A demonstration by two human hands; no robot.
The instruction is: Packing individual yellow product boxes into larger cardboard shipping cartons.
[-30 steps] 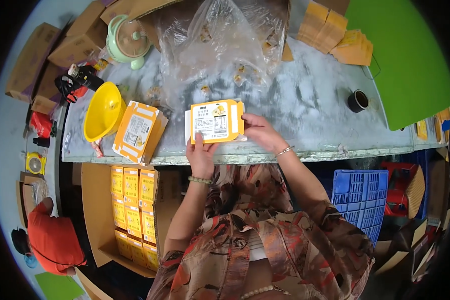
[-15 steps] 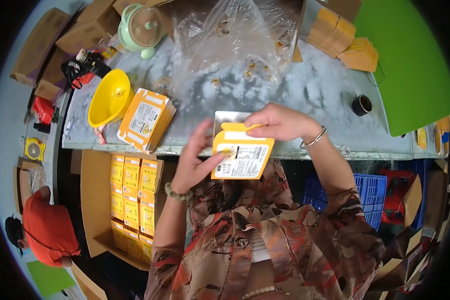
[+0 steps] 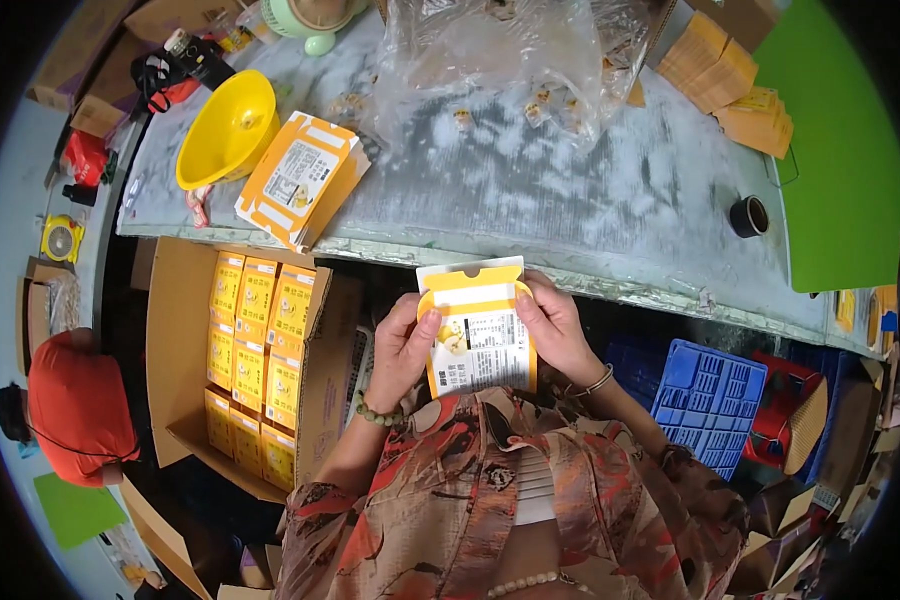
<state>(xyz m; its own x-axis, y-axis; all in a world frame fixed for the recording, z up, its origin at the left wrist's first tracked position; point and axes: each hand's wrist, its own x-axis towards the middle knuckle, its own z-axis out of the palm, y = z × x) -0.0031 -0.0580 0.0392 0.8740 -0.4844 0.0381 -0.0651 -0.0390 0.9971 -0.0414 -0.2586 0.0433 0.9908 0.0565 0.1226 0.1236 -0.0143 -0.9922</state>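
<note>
1. Small yellow-and-white box (image 3: 477,330): held upright just off the near edge of the table (image 3: 590,190), above the lap, white hang-tab at the far end, label side facing up.
2. Left hand (image 3: 402,350): clamped on the box's left edge, thumb laid over the front; bead bracelet at wrist.
3. Right hand (image 3: 555,330): clamped on the box's right edge, fingers wrapped behind; thin bangle at wrist.
4. Stack of like boxes (image 3: 300,180): on table, far left of the hands, tilted, well apart from held box.
5. Yellow funnel (image 3: 230,125): on table, just left of the stack, touching or nearly so; can't tell which.
6. Clear plastic bag (image 3: 510,60): far centre of table, small items inside.
7. Flat carton blanks (image 3: 730,80): far right of table, piled.
8. Tape roll (image 3: 748,215): right of table, alone.
9. Open cardboard carton (image 3: 185,340): on floor, left of lap, yellow boxes packed in rows.
10. Blue crate (image 3: 710,400): near right, under table edge.
</note>
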